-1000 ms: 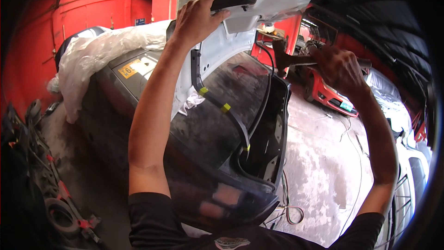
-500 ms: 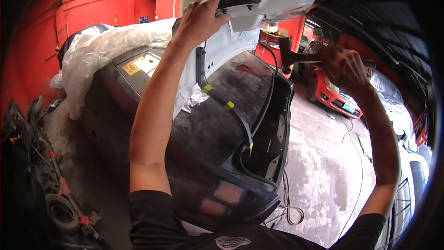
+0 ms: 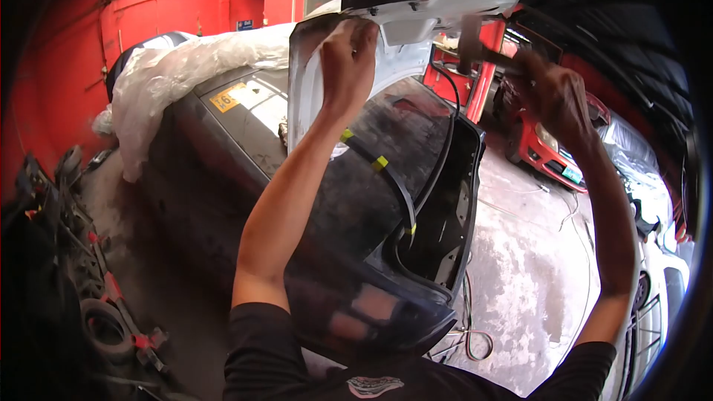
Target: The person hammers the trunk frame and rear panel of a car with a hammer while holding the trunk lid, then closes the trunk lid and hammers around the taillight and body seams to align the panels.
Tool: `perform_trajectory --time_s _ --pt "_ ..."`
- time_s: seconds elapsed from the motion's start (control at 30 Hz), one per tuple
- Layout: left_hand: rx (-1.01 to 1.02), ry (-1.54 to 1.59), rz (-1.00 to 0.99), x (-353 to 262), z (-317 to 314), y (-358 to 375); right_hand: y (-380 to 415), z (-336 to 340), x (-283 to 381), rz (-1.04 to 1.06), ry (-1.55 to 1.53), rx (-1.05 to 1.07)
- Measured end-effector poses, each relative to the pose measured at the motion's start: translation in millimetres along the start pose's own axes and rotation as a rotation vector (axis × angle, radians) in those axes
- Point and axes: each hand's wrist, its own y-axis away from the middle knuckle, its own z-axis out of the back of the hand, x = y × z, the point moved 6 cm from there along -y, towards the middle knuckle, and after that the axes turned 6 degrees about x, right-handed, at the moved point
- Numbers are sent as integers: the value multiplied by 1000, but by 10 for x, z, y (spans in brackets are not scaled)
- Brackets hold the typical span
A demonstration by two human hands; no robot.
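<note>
My right hand is wrapped round the handle of a hammer, raised to the right of the upright white car panel. The hammer head is blurred and points left, apart from the panel. My left hand is in front of the panel's left part, with its fingers curled in. Whether anything is pinched in them is hidden. Below, the dark car body has an open compartment, and a black seal strip with yellow tape pieces runs along its edge.
Crumpled plastic sheeting covers part of the car at left. A red car stands at right, and a cable lies on the floor. At lower left are a tire and a red-and-black metal frame.
My left hand has come off the panel's top edge, down and right, its fingers now curled. My right hand still grips the hammer, whose head has shifted slightly up and right. The view has shifted slightly.
</note>
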Motion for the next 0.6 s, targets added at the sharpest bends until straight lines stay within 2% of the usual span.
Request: perform_trajectory --time_s 0.1,0.13,0.17,0.27,0.37,0.6 --pt "111 810 424 143 -227 -97 -307 89 -138 -26 -16 -159" --pt "135 918 435 124 -256 -137 -413 80 -238 -38 2 -180" --pt "126 964 438 110 -268 -142 -495 91 -310 -50 21 -201" --pt "98 1096 430 157 -331 -127 -742 169 -419 -288 -120 -176" --pt "36 1172 379 256 -388 -157 -892 93 -725 -366 -14 -153" --pt "-175 1100 301 170 -414 -179 -904 -178 -1161 -223 78 -304"
